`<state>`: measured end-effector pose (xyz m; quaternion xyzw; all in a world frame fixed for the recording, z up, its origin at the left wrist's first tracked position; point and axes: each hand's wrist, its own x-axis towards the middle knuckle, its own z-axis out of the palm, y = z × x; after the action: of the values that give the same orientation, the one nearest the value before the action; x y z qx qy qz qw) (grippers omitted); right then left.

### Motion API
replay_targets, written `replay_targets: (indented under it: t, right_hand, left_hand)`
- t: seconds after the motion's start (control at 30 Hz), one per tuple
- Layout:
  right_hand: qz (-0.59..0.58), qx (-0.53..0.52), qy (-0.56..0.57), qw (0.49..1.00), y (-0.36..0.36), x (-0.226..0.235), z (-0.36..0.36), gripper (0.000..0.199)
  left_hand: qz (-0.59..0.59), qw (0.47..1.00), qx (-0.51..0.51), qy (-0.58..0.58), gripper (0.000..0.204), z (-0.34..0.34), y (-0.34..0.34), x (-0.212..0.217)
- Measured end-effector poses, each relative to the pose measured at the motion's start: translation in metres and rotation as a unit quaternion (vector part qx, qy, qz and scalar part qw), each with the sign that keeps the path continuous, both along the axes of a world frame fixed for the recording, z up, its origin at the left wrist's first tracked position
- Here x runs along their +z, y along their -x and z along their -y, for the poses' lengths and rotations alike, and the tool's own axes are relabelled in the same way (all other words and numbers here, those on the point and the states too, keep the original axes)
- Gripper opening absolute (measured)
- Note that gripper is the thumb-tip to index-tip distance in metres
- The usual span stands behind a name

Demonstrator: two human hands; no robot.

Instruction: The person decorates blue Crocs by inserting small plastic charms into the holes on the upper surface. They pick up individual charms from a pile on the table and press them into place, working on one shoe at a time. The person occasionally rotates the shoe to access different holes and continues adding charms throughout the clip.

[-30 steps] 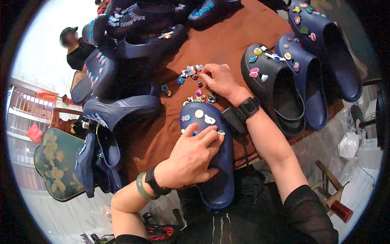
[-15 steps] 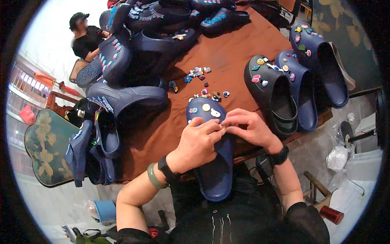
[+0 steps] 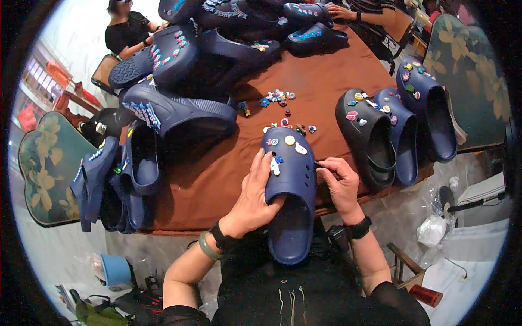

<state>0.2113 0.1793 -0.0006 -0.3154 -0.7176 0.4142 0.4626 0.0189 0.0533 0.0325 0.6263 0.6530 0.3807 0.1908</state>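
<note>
A navy clog [image 3: 291,228] points away from me at the table's front edge, its heel over my lap. Several charms sit on its upper: a round cream one [image 3: 290,140], a white one [image 3: 300,148], a swirl and a white-and-blue figure [image 3: 275,165]. A row of holes on its right side is bare. My left hand [image 3: 253,190] grips the clog's left side, thumb at the foot opening. Beside the right-hand holes, my right hand [image 3: 340,182] pinches a small dark piece [image 3: 319,164], mostly hidden by the fingers.
Loose charms [image 3: 280,98] lie beyond the clog on the brown cloth [image 3: 321,81]. Decorated clogs stand at right, including a black one [image 3: 361,141]. Navy clogs [image 3: 179,117] crowd the left and back. Two people are across the table, one with a hand [image 3: 341,12] near the clogs.
My hands have moved apart. The left now holds the clog's side, and the right has shifted to its right edge. A white-and-blue charm shows on the upper. The view has shifted slightly.
</note>
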Motion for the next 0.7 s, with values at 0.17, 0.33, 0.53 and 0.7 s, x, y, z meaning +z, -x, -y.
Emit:
replay_targets:
  t: [0.17,0.33,0.53,0.7]
  right_hand:
    - [0.031,-0.014,-0.052,0.998,0.009,0.006,0.007,0.019]
    - [0.120,0.056,-0.123,0.984,0.003,0.028,0.010,0.025]
    - [0.301,0.153,-0.291,0.895,-0.008,0.058,-0.009,0.043]
    - [0.407,0.190,-0.357,0.819,0.003,0.081,-0.005,0.039]
  left_hand:
    - [0.051,0.996,0.004,0.073,0.103,0.014,-0.003,-0.010]
    - [0.047,0.998,-0.002,0.040,0.106,0.014,-0.002,-0.019]
    - [0.027,1.000,0.014,0.005,0.108,0.015,-0.005,-0.024]
    - [0.023,1.000,0.014,-0.007,0.108,0.015,-0.006,-0.025]
